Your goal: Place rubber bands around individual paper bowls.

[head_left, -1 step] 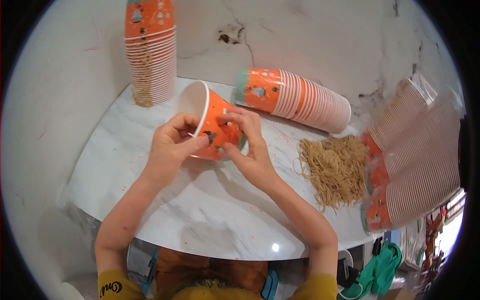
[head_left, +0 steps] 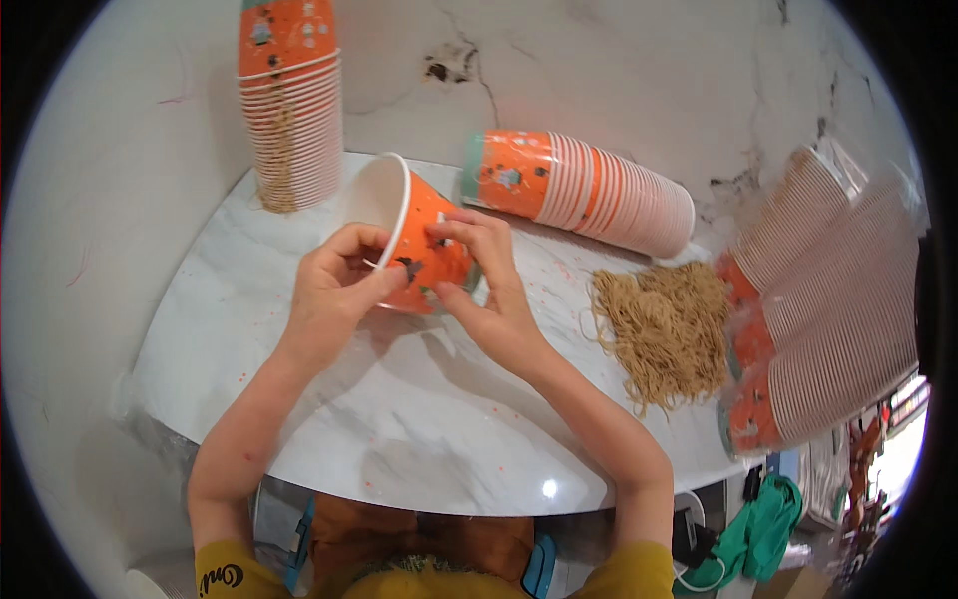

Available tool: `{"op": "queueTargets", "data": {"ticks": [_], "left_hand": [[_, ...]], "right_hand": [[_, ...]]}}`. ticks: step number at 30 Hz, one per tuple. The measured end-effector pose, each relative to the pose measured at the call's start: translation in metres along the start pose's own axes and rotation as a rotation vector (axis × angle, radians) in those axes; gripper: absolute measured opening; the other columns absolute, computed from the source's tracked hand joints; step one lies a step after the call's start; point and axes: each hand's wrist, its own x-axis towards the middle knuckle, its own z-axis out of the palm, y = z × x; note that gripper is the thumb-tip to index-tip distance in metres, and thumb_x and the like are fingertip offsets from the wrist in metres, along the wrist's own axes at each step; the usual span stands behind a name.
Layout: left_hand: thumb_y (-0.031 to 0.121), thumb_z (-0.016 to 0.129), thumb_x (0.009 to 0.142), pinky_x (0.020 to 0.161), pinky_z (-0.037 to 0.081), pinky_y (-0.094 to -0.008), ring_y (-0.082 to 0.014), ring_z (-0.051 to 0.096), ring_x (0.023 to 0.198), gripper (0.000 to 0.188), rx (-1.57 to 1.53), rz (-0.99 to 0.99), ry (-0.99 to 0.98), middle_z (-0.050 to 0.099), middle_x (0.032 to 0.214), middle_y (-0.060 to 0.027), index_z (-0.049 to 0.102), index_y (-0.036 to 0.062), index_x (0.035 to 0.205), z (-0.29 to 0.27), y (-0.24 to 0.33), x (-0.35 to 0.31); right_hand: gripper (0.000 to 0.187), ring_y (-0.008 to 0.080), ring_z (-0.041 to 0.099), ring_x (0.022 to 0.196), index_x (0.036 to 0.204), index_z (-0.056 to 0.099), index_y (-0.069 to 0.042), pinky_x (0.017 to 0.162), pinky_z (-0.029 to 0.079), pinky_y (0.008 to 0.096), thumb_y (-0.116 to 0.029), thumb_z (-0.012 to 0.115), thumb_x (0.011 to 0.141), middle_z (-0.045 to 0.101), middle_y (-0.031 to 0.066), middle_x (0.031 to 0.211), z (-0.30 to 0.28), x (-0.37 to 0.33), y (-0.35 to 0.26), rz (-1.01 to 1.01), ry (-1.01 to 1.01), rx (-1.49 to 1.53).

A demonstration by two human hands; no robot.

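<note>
Tilted on its side above the table, an orange paper cup [head_left: 421,228] has its white rim toward the left and printed figures on its wall. My left hand [head_left: 337,285] pinches the wall near the rim, thumb outside and fingers partly hidden behind the rim. A small pale tip sticks out beside those fingers; I cannot make out what it is. My right hand [head_left: 491,285] grips the cup nearer its base, fingers on the upper side and thumb below.
A stack of upturned cups [head_left: 291,130], tan strands down its side, stands back left. Another cup stack [head_left: 599,190] lies behind my right hand. Tan strings [head_left: 664,334] lie in a heap at right, beside plastic-wrapped cup stacks [head_left: 828,319]. The marble-patterned table [head_left: 429,429] has a curved front edge.
The whole scene sits slightly higher and further left in the picture. Both hands keep nearly the same hold on the cup.
</note>
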Motion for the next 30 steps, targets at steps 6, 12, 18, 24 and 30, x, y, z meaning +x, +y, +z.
{"op": "queueTargets", "data": {"ticks": [6,12,18,24,30], "left_hand": [[-0.005,0.068,0.083,0.094,0.043,-0.0378,-0.024,0.062,0.085,0.021,0.877,0.69,0.082,0.066,0.092,-0.0059,0.069,0.0038,0.101,0.006,-0.016,0.002],[-0.008,0.065,0.081,0.105,0.036,-0.0478,-0.0203,0.063,0.085,0.026,1.1,0.914,-0.027,0.066,0.089,-0.0026,0.069,0.0051,0.103,0.012,-0.014,-0.005],[-0.007,0.068,0.078,0.106,0.037,-0.0486,-0.0226,0.063,0.094,0.038,1.141,0.941,-0.038,0.066,0.1,-0.0032,0.071,0.0065,0.113,0.016,-0.02,-0.006],[-0.007,0.069,0.072,0.094,0.043,-0.0447,-0.0271,0.062,0.096,0.047,1.129,1.076,0.156,0.065,0.11,-0.0092,0.071,0.0069,0.117,0.02,-0.024,-0.014],[-0.009,0.067,0.071,0.06,0.052,-0.0353,-0.0206,0.065,0.074,0.041,0.774,0.875,-0.19,0.064,0.109,-0.01,0.071,0.0022,0.11,0.041,-0.043,-0.03]], "right_hand": [[0.043,0.0385,0.054,0.112,0.125,0.058,-0.004,0.093,0.045,0.0466,0.0,0.063,0.082,0.051,0.0173,0.125,-0.007,-0.04,0.033,0.033,-0.043,-0.239],[0.012,0.0374,0.063,0.094,0.098,0.066,-0.004,0.078,0.052,0.0499,-0.01,0.065,0.088,0.06,0.016,0.101,-0.066,-0.072,0.023,0.234,-0.073,-0.733],[0.017,0.035,0.064,0.103,0.097,0.07,-0.003,0.079,0.054,0.048,-0.017,0.066,0.088,0.064,0.0152,0.107,-0.124,-0.09,0.03,0.554,-0.123,-0.962],[0.018,0.0361,0.064,0.104,0.09,0.071,0.003,0.078,0.057,0.0477,-0.012,0.068,0.08,0.066,0.016,0.109,-0.115,-0.105,0.057,0.46,-0.292,-1.276],[0.015,0.0343,0.063,0.094,0.09,0.065,0.002,0.068,0.056,0.0461,-0.008,0.064,0.078,0.062,0.016,0.097,-0.094,-0.103,0.058,0.263,-0.221,-1.193]]}}
